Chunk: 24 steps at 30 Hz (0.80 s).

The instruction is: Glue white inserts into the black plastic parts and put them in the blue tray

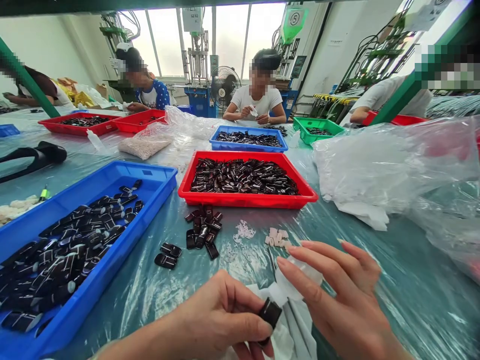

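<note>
My left hand is closed, with thumb and fingers pinching a small glossy black plastic piece. To its right, my right hand is open, its fingers stretched over a white cloth or paper and holding nothing I can see. Just beyond those fingertips is a little heap of pale beige pieces, beside some white scraps. A cluster of similar black pieces lies loose in front of the red tray. Two more black pieces sit apart, nearer the blue tray.
Black pieces fill the red tray and much of a large blue tray at left. Farther back stand a smaller blue tray and a green one. Clear plastic bags spread at right. Co-workers sit across the plastic-covered table.
</note>
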Motion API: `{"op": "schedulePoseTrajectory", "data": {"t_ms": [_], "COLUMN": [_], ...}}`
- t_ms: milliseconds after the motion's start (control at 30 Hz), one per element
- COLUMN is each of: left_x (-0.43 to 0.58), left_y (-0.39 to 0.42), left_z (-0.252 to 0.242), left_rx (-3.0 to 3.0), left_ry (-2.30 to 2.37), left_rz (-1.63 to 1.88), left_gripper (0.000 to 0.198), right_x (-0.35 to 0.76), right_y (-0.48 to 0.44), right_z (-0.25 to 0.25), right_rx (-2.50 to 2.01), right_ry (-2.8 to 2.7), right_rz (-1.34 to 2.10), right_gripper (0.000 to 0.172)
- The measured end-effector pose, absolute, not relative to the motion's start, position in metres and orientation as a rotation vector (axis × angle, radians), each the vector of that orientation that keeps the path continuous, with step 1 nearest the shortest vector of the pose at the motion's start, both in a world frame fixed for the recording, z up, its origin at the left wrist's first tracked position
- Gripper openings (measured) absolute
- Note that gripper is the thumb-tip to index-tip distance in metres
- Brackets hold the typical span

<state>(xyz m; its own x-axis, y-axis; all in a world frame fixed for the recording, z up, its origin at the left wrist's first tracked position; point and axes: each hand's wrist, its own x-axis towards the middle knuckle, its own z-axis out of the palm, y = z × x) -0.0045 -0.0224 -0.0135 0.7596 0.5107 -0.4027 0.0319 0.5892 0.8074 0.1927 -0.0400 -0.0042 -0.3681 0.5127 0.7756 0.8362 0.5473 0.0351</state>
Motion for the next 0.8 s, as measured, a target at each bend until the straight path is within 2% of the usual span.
{"op": "schedulePoseTrajectory", "data": {"t_ms": [800], "left_x": [-0.004], "left_y": [-0.021], "left_z": [-0.006], "left_rx": [0.923], "left_ry": [0.685], "left_rz": [0.293], "left_gripper": [0.027], "right_x": [0.202], "right_y": [-0.04], "right_z": [0.003], "right_rx": [-1.054], "right_ry": [-2.147], "right_rz": [-0.54], "right_gripper": [0.029]}}
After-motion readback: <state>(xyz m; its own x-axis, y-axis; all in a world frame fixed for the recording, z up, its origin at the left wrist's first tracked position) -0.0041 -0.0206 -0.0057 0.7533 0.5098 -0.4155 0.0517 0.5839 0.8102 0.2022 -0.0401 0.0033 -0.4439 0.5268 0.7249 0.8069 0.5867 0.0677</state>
